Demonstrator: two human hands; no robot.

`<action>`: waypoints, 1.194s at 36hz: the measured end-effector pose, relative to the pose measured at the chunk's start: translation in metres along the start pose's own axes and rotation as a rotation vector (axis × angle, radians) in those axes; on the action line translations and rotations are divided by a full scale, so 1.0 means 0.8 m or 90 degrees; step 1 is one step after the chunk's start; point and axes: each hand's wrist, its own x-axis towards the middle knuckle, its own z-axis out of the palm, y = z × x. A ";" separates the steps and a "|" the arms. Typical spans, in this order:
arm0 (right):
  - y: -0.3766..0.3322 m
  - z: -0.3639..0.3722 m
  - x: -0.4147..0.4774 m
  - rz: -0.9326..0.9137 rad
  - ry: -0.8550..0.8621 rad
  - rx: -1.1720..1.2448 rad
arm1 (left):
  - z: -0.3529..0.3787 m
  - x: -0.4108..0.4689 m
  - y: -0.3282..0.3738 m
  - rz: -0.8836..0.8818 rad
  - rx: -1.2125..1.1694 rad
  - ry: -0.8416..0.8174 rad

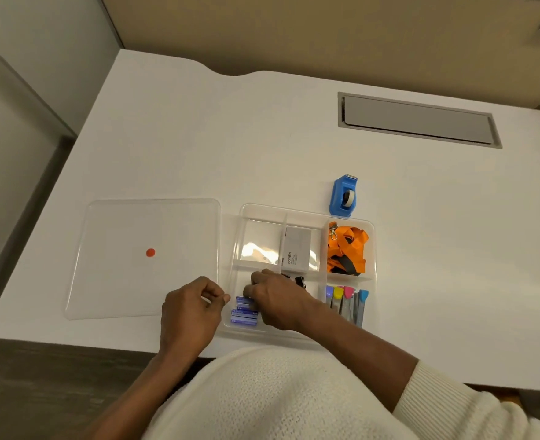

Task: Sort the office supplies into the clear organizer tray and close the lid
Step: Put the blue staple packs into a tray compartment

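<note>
In the tray's near-left compartment, the right hand (pixel 278 301) is settling small blue boxes (pixel 244 312).

The clear organizer tray (pixel 306 214) is lying near the desk's front edge, its lid (pixel 119 281) flat to the left. The boxes are looking light, stiff and smooth, best pinched by their long sides. The right hand's fingers are curling onto them; whether they are gripping cannot be told. The left hand (pixel 190 309) is hovering loosely curled, seemingly holding nothing.
</note>
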 end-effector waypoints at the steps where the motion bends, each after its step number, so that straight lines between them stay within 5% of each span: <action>1: 0.001 -0.001 0.001 -0.002 -0.002 0.003 | 0.000 0.001 0.001 -0.008 -0.004 -0.005; 18: -0.008 0.011 -0.004 0.003 0.033 -0.028 | -0.002 0.010 0.008 -0.121 0.020 -0.047; 24: 0.007 -0.018 -0.018 0.020 0.156 0.041 | -0.012 0.008 0.027 -0.085 0.134 -0.040; 28: 0.045 -0.066 -0.043 0.122 0.259 0.195 | -0.018 0.014 0.055 -0.007 0.239 0.023; 34: 0.131 -0.097 -0.074 0.396 0.426 0.226 | -0.006 0.058 0.133 0.109 0.176 0.020; 39: 0.189 -0.110 -0.078 0.625 0.383 0.198 | 0.034 0.123 0.205 0.190 0.120 -0.061; 43: 0.219 -0.106 -0.064 0.683 0.371 0.160 | 0.084 0.189 0.254 0.218 0.089 -0.144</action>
